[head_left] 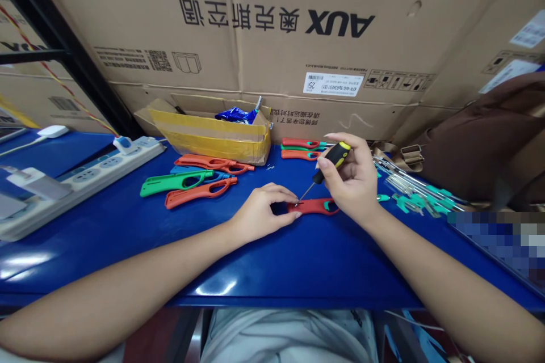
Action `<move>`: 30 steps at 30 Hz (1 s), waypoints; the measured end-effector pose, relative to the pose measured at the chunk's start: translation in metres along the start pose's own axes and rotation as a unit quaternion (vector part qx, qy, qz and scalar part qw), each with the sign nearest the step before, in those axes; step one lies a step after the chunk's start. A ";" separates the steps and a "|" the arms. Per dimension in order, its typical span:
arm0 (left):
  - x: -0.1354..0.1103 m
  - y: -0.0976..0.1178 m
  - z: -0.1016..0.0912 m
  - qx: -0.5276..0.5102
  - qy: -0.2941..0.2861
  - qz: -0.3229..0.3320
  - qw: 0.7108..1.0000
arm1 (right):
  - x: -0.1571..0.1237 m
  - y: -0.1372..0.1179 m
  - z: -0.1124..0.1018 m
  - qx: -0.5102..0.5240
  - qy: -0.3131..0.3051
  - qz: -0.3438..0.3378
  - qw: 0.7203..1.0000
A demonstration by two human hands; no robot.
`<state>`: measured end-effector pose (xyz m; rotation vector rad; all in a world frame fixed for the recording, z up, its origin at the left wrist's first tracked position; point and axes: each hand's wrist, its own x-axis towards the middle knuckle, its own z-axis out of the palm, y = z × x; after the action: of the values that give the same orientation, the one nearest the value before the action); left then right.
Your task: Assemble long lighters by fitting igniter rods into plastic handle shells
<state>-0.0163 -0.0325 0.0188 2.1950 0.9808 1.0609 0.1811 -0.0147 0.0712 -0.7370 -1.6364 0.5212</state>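
A red gas lighter (313, 207) with a green trigger lies on the blue table in front of me. My left hand (268, 210) grips its left end between thumb and fingers. In my right hand (351, 178) is a screwdriver (336, 157) with a black and yellow handle, slanting down so that its tip meets the lighter near my left fingertips. Whether the tip sits in a screw is too small to tell. Left of my hands lie several empty-looking handle shells: a green shell (176, 182), orange ones (200, 191) and a partly covered blue one.
Behind stands a cardboard box (208, 135) with yellow tape and a blue packet (238, 115). Red lighters (300, 154) lie beside it. Metal rods with green parts (419, 190) are at right, near a brown bag (489, 142). A white power strip (85, 181) runs along the left.
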 end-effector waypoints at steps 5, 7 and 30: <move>0.000 0.000 -0.002 0.037 -0.039 -0.007 0.999 | -0.002 0.003 0.002 0.007 -0.008 0.005 1.000; -0.001 -0.001 -0.002 0.046 -0.045 -0.006 0.998 | -0.002 0.004 0.002 0.010 -0.011 0.005 1.000; -0.001 -0.005 0.002 0.038 -0.039 -0.012 0.998 | -0.006 0.016 0.004 0.014 -0.041 -0.029 0.999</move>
<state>-0.0176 -0.0306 0.0137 2.2611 1.0252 0.9342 0.1803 -0.0074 0.0547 -0.6535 -1.7184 0.5379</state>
